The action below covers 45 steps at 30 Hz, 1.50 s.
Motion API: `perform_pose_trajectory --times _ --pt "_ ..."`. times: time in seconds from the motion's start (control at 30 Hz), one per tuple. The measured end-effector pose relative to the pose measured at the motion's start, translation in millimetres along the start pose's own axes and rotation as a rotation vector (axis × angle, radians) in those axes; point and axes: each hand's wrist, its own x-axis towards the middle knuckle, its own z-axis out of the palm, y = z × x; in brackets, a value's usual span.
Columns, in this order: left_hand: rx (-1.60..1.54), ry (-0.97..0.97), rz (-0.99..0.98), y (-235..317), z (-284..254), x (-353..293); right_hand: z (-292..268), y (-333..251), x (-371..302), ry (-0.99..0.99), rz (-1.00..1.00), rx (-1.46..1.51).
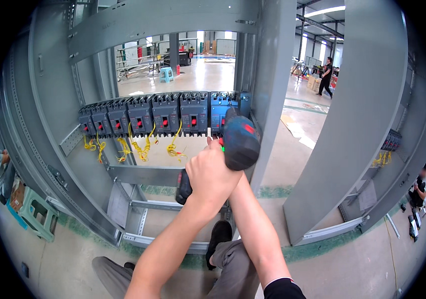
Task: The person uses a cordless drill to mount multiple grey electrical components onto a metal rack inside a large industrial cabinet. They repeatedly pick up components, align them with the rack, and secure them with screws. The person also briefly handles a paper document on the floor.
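Cordless driver [243, 144] sits before the right end of the breaker row [166, 110]; breakers appear seated, fastening seemingly underway, yellow wires [143, 155] below the row hanging loose. Its body is dark blue-black with red. Left hand [212, 167] clasps it; right hand hidden, grasp I cannot tell.

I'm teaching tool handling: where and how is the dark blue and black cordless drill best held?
Take the drill by its handle, probably from the near left: it juts leftward from the bulky rounded body to the black battery pack, while the nose points away toward the dark grey box-shaped breakers. The left hand covers the handle.
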Motion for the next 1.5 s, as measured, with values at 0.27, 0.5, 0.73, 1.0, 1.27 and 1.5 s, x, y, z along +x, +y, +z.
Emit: perform_pose_trajectory --times 0.27,0.5,0.73,1.0,1.27,1.5 --pt "-0.227 0.060 0.078 -19.3 -4.0 -40.3 2.0 4.0 -21.2 0.161 -0.109 -0.108" --pt "-0.434 -0.152 -0.277 -135.9 -34.2 -184.7 1.5 16.3 -2.4 0.222 -0.158 -0.004" --pt "-0.193 -0.330 -0.782 -274.6 -47.4 -306.6 26.0 -2.7 19.5 0.268 -0.116 0.148" --pt "0.166 -0.512 -0.937 -347.3 -80.6 -374.0 35.0 -6.5 27.8 0.468 -0.005 0.217" --pt "-0.200 -0.390 -1.080 -335.7 -54.1 -377.2 9.7 -35.7 8.8 0.345 -0.100 0.014" --pt "-0.145 -0.446 -1.256 -339.2 -73.1 -393.2 12.9 -9.4 2.8 0.426 -0.234 -0.217"
